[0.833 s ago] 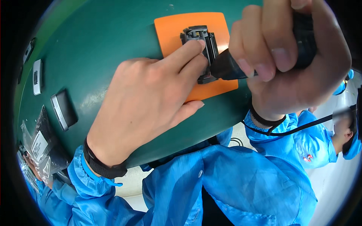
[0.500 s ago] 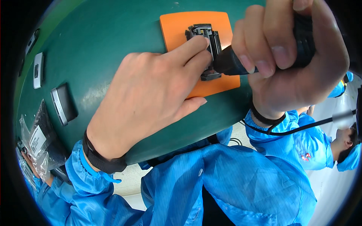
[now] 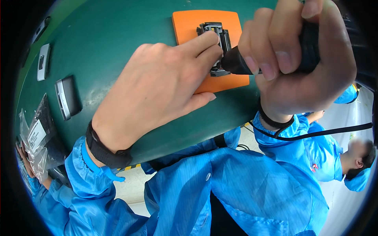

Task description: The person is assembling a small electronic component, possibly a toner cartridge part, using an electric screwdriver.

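Green table [image 3: 106, 47]: broad and glossy, bearing the orange pad [image 3: 187, 23].
Black device [image 3: 225, 41]: centre stage, flat on the orange pad, partly hidden under fingers.
Left hand [image 3: 157, 74]: over the pad's left edge, index and middle fingertips down on the device, thumb spread wide; whether it pinches anything, I can't tell!
Right hand [image 3: 303, 84]: at the pad's right side, fingers wrapped snugly round a black tool [image 3: 240, 63], tapered end right up by the device.
Black-and-silver piece [image 3: 71, 96]: well left of the pad.
Silver-grey piece [image 3: 43, 63]: farther left of the pad.
Clear bag [image 3: 45, 133]: lower left of the pad, dark contents, white label.
Co-worker [image 3: 321, 153]: lower right of the pad, blue smock and cap.
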Available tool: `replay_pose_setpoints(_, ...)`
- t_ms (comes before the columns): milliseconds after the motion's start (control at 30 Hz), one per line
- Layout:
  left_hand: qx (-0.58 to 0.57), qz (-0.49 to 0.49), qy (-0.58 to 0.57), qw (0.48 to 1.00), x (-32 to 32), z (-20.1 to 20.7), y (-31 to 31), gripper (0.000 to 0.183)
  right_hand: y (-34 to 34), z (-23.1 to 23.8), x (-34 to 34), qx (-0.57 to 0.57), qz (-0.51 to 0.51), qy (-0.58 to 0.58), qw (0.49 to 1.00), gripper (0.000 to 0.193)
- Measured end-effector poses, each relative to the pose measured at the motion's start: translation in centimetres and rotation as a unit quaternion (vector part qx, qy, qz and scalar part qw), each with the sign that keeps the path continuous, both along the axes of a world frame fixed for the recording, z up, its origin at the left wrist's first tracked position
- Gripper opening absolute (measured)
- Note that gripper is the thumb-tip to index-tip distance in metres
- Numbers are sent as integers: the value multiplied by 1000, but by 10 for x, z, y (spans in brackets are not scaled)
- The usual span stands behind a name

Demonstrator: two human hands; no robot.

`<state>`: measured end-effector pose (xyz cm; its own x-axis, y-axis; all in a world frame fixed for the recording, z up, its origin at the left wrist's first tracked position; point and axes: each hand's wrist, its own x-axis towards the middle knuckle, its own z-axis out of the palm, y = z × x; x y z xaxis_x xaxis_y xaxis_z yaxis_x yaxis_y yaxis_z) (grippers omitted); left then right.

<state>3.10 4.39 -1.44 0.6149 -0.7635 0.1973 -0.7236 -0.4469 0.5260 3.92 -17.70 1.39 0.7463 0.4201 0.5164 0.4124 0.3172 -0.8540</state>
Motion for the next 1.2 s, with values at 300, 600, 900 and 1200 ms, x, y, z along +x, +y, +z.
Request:
replay_pose_setpoints(300, 21, 11, 19, 1000, 1, 3, -3, 58, -1, 1, 1, -4, 2, -7, 1000, 28)
replay_pose_setpoints(600, 22, 0, -7, 1000, -5, 2, -6, 59, -2, 2, -9, -5, -2, -20, 1000, 27)
replay_pose_setpoints(900, 10, -8, -2, 1000, -4, 2, -4, 54, 0, 1, -7, -8, 3, -33, 999, 26)
replay_pose_setpoints(1200, -8, -6, -18, 1000, -3, -2, -6, 51, 6, -5, -5, -17, 15, -42, 999, 26)
